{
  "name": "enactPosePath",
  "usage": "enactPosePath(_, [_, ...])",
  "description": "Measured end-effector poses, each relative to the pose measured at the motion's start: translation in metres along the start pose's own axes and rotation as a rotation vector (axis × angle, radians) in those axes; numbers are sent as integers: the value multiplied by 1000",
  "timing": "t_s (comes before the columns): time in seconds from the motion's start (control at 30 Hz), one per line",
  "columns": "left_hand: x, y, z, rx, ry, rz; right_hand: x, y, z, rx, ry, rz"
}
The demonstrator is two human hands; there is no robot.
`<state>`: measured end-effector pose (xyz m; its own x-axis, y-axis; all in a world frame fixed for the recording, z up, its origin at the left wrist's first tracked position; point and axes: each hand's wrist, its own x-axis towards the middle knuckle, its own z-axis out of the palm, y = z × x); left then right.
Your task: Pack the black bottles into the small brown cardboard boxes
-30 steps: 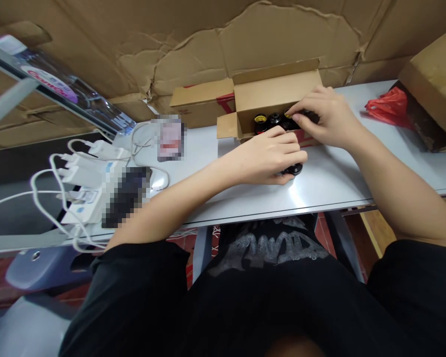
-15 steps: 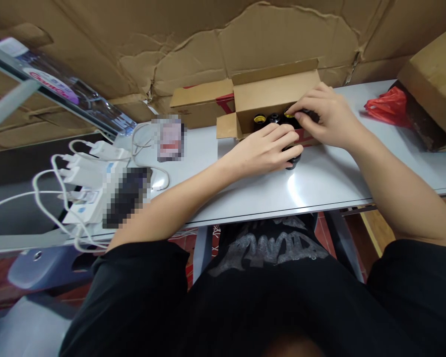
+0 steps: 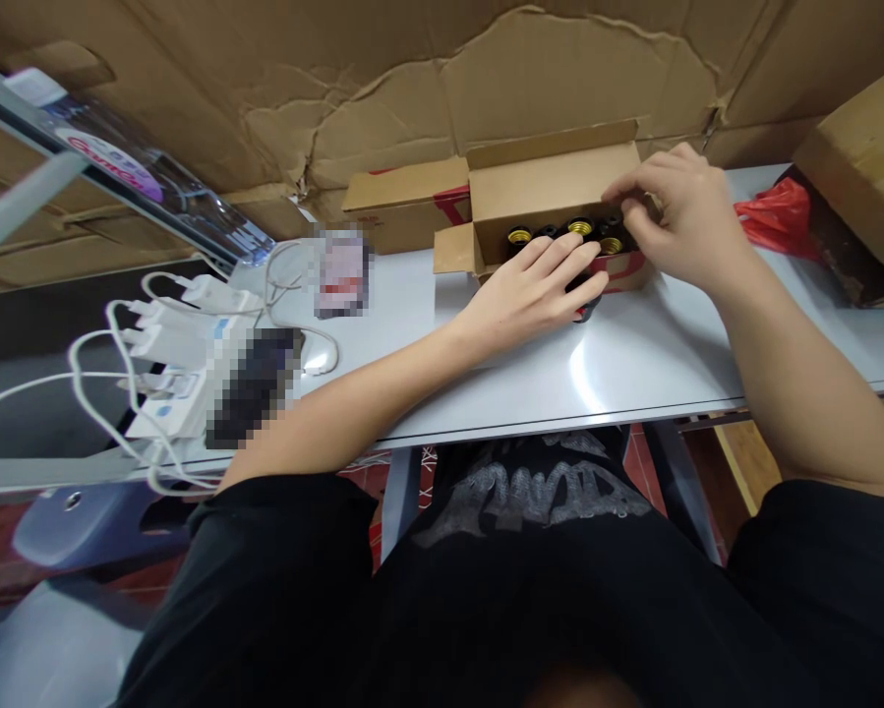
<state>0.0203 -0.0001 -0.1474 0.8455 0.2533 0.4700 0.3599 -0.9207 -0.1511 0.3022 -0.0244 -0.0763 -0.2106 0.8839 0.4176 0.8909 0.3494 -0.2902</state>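
The left hand clasps a black lamp socket at the front of an open brown cardboard box on the pale grey desk, while the open right hand hovers over a row of similar brass-collared sockets, which seem light, stiff and best held by their round bodies.

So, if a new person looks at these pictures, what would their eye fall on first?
The open cardboard box on the white table draws the eye, with black round fittings with brass-coloured centres inside; the left hand is at its front edge, the right hand above its right end. Behind it rises torn brown cardboard, and a red plastic bag lies at the far right.
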Motion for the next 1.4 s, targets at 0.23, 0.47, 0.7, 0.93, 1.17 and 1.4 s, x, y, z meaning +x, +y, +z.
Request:
enactPosePath(0.23, [4, 2, -17, -79, -55, -61, 3, 12, 1, -41, -124, 21])
enactPosePath(0.47, [14, -51, -55, -136, 65, -261, -4, 20, 4, -90, -202, -12])
enactPosePath(0.7, [14, -104, -58, -282, -125, -323, -20, 12, 25, -72, 41, -120])
enactPosePath(0.93, [6, -117, -30, -239, -125, -281, -24, 12, 11, -97, 38, -165])
enactPosePath(1.17, [8, -113, -47, -305, -148, -322, -8, 19, 5, -50, -158, -99])
enactPosePath(1.4, [8, -127, -68, -638, -37, -433, -9, 16, 5, -34, -223, -108])
